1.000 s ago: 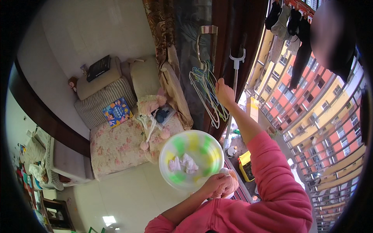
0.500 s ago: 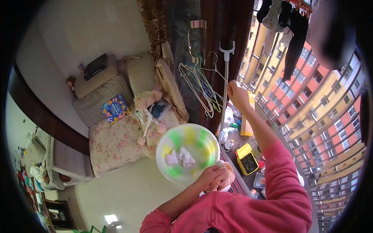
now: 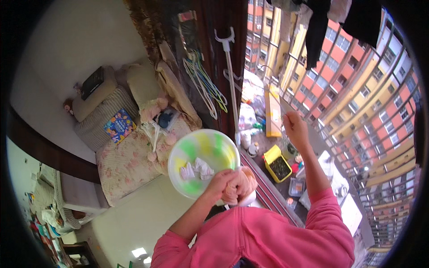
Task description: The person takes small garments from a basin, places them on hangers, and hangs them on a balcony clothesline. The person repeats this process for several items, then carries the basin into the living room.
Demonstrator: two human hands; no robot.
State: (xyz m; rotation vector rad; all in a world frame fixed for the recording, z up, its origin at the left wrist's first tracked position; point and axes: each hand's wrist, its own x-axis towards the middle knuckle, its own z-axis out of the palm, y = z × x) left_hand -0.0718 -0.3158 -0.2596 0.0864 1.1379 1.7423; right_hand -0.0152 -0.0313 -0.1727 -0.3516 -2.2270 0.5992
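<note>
Head view: left hand [image 3: 220, 182] clamps peach cloth [image 3: 241, 186], right hand [image 3: 296, 128] a bare hanger [image 3: 271, 68]; white cloths [image 3: 203, 169] still toward the left rim of the basin [image 3: 187, 147].

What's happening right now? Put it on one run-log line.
left hand: grips peach cloth | right hand: closed, apparently on blurred hanger | basin: holds white cloths

The left hand [image 3: 223, 183] grips a bunched peach-coloured cloth [image 3: 242, 186] at the near rim of a round basin [image 3: 225, 154], patched green and yellow, containing small white cloths [image 3: 203, 169]. The right hand [image 3: 296, 129] is raised, fingers curled round a thin hanger [image 3: 270, 67]; leftward, a forked pole [image 3: 230, 76] stands beside further hangers [image 3: 203, 82].
</note>
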